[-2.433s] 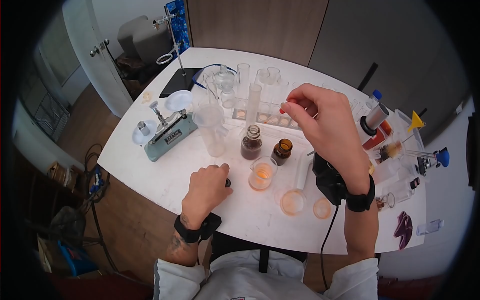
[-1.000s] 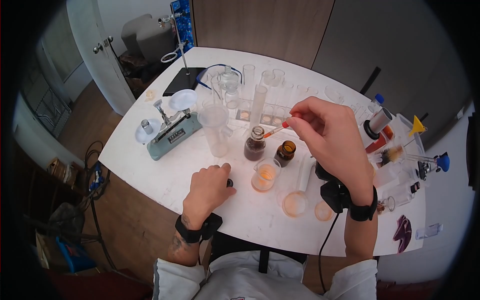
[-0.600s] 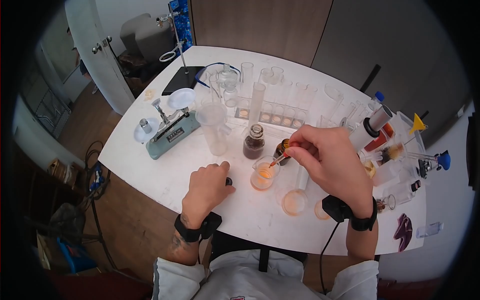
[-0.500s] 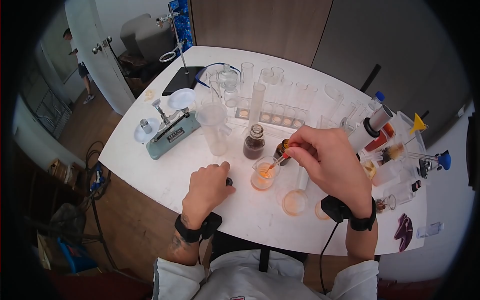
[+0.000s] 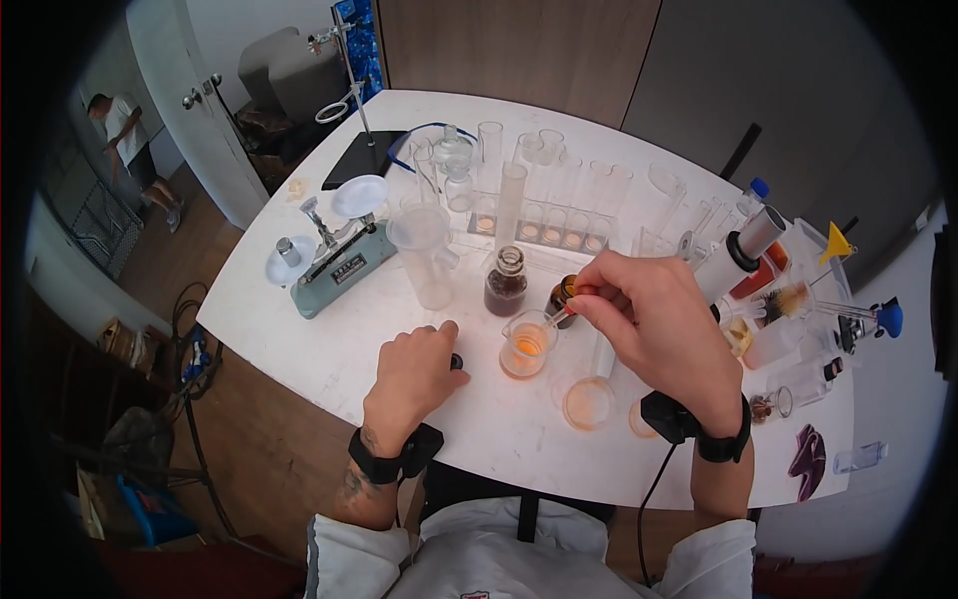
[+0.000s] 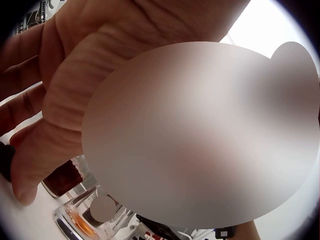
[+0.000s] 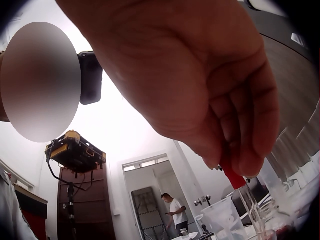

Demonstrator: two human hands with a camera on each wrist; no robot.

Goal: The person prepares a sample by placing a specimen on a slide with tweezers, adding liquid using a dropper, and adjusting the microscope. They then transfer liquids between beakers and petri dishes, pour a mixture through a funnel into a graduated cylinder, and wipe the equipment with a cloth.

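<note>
My right hand [image 5: 654, 329] pinches the red rubber bulb of a glass dropper [image 5: 561, 315], also seen in the right wrist view as a red bulb [image 7: 232, 176] on a glass tube. The dropper slants down to the mouth of a small beaker [image 5: 519, 371] with orange liquid in it. Just behind stand a clear glass bottle [image 5: 505, 292] of dark liquid and an open amber bottle [image 5: 561, 296], partly hidden by my right fingers. My left hand [image 5: 414, 371] stays low at the table's front, holding a small black cap [image 5: 456, 361] between thumb and index finger.
A rack [image 5: 549, 234] of test tubes with orange liquid stands behind the bottles. Left are a plastic jug [image 5: 424, 262] and a balance [image 5: 344, 268]. An orange-tinted dish [image 5: 589, 403] lies before my right hand; glassware crowds the right. Another person [image 5: 130, 145] stands beyond the door.
My right hand has come down from beside the test tubes, past the glass bottle, to the beaker. The dropper's orange liquid no longer shows. A person has appeared at the doorway. My left hand stays.
</note>
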